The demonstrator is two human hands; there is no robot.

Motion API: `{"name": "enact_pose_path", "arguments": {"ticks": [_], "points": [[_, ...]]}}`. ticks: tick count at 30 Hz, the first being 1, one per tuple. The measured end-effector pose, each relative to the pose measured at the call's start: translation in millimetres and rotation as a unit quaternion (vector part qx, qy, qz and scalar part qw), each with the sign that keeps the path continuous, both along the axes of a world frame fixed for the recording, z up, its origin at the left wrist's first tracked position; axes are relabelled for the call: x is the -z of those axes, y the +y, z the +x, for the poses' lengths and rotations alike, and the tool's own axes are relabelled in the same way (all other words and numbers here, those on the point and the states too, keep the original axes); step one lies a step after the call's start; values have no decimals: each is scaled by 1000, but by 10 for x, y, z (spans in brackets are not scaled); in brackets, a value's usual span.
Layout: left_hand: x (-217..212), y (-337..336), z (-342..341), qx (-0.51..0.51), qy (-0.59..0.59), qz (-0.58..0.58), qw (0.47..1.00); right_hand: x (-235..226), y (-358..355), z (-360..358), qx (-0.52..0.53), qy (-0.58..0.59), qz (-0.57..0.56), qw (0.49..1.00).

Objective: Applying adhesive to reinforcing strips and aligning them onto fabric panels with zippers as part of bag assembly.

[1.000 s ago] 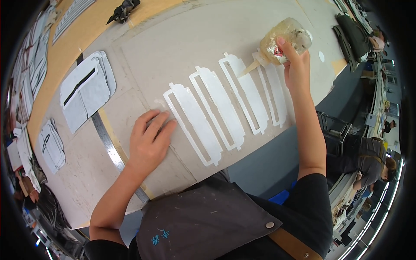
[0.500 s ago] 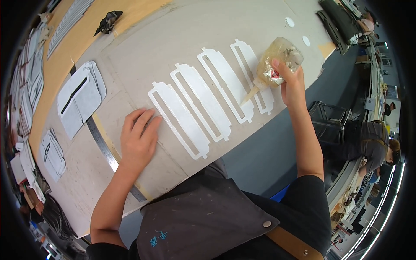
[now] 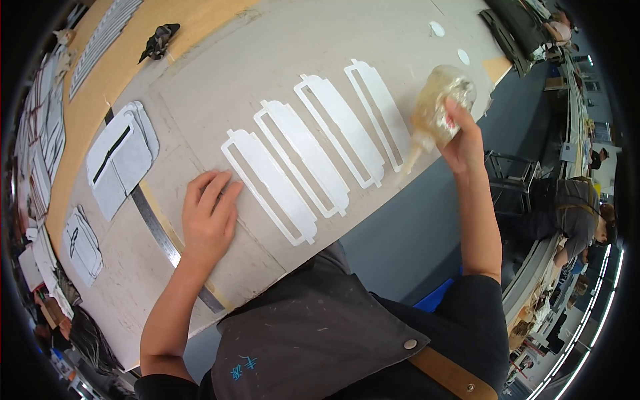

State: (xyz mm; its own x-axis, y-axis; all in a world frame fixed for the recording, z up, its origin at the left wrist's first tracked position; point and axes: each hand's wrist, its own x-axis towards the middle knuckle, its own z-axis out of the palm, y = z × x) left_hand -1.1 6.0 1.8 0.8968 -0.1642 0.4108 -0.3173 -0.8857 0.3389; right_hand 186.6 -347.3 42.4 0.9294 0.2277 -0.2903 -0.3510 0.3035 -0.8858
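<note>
One long grey desk [image 3: 220,87] fills most of my remote feed, and its near edge is what bugs me: anything dripping past it lands on the floor [image 3: 400,230].

Four flat white pieces [image 3: 303,150] lie on it in a slanted row, each with a long slot. They look thin and I can't spot anything pinning them, so a careless wrist or a sticky tip could drag one skewed. The rightmost piece [image 3: 380,100] worries me most, being closest to the action.

That action is the translucent yellowish bottle [image 3: 435,100], held up just to the right of that piece, tilted nose down. The right hand [image 3: 465,141] has its fingers wrapped round it, thumb across the side. If the walls are as soft as they look, too hard a squeeze could blob the stuff out (my guess, I can't see any flow). A slick wrapper could also let it slip.

The left hand [image 3: 210,213] has its fingers loosely spread, holding nothing I can see, right beside the leftmost piece [image 3: 273,180]. One twitch could nudge that corner.

Smallest headache: the nozzle [image 3: 413,159], pointing down near the lower end of the rightmost piece. Its tip is blurred, so I can't tell if it's touching. If it drips there, the desk edge could get smeared.
</note>
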Motion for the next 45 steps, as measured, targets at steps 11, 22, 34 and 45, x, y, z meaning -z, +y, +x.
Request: {"name": "enact_pose_path", "arguments": {"ticks": [11,22,34,45], "points": [[10,-12,7,5,-4,3,1000,121,1011,569,66,-200,-51,976],[18,-46,-32,-9,14,-31,999,175,1112,604,0,-217,-114,969],[26,-24,17,3,-25,-2,1000,111,836,287,11,-190,-119,975],[19,-24,14,5,-15,-11,1000,69,455,-91,-2,-149,-135,980]]}}
